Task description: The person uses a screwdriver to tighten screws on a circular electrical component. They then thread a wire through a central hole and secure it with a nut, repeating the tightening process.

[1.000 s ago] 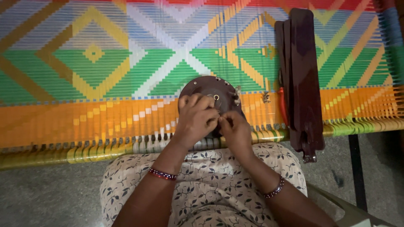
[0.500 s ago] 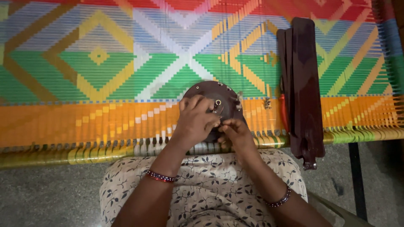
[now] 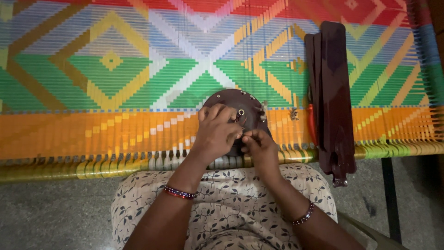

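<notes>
A round dark brown disc-shaped part (image 3: 243,104) with small metal fittings lies on the woven cot near its front edge. My left hand (image 3: 216,132) rests on top of the disc, fingers curled over its near half. My right hand (image 3: 260,147) sits just right of it at the disc's near edge, fingertips pinched together against the left hand's fingers. What is pinched between them is too small to tell. Both wrists wear beaded bangles.
The cot's colourful woven surface (image 3: 115,83) fills the view, with a yellow-wrapped front rail (image 3: 69,169). Long dark brown blades (image 3: 333,97) lie stacked to the right, overhanging the rail. A small metal piece (image 3: 294,114) and a red-handled tool (image 3: 312,122) lie beside them. My lap in patterned cloth (image 3: 231,208) is below.
My right hand has shifted slightly left and closer to the left hand's fingertips. The disc has stayed in place.
</notes>
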